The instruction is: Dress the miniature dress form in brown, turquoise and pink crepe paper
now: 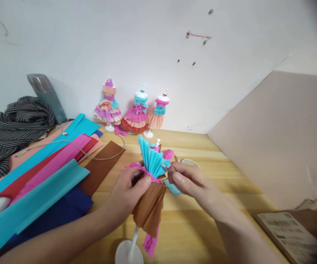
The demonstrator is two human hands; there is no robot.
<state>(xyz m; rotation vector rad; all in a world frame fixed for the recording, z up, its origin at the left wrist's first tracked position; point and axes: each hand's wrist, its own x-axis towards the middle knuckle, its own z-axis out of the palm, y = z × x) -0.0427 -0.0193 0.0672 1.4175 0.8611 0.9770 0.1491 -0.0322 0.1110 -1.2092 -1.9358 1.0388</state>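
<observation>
A small white mannequin stand [129,253] tilts toward the wall, wearing a brown crepe-paper skirt [148,209] with a pink strip at the waist. A pleated turquoise paper fan [151,157] spreads above the waist. My left hand [128,194] is closed round the waist, thumb pressing the pink strip. My right hand [187,179] pinches the fan's right edge, fingers together on a thin strand.
Three finished paper dresses on stands [135,113] line the back wall. Crepe-paper sheets in turquoise, pink, red, brown and blue [45,176] cover the left of the wooden table [202,227]. Striped cloth [12,128] lies far left, a cardboard box [292,234] at the right.
</observation>
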